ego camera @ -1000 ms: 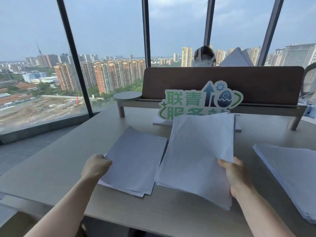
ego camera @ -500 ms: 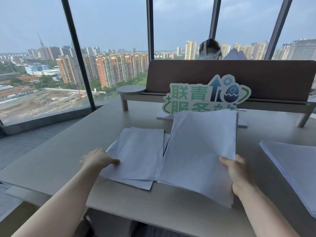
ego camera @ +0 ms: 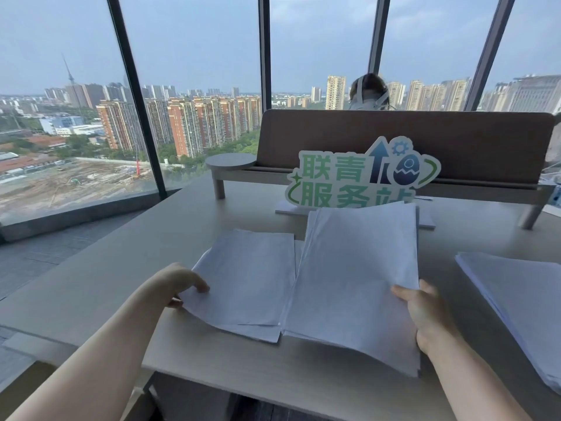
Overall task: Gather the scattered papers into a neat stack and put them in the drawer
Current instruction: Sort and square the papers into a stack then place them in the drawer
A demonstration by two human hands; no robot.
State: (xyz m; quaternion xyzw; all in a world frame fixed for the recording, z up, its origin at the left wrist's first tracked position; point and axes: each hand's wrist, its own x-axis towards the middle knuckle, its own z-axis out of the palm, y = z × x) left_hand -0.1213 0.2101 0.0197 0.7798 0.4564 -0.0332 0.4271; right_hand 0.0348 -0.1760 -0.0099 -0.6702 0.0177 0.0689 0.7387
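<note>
Papers (ego camera: 355, 278), white, loosely fanned, edges uneven

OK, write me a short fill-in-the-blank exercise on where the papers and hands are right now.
1. The right hand holds the bigger sheaf of papers, whose far end is lifted off the ____.
2. The left hand pinches the edge of the smaller pile, which lies to the ____ of the lifted sheaf.
3. A third pile of paper lies at the right edge of the desk, touched by ____ hand.
4. Behind the lifted sheaf stands a green and white ____.

Missing words: desk; left; neither; sign
</note>
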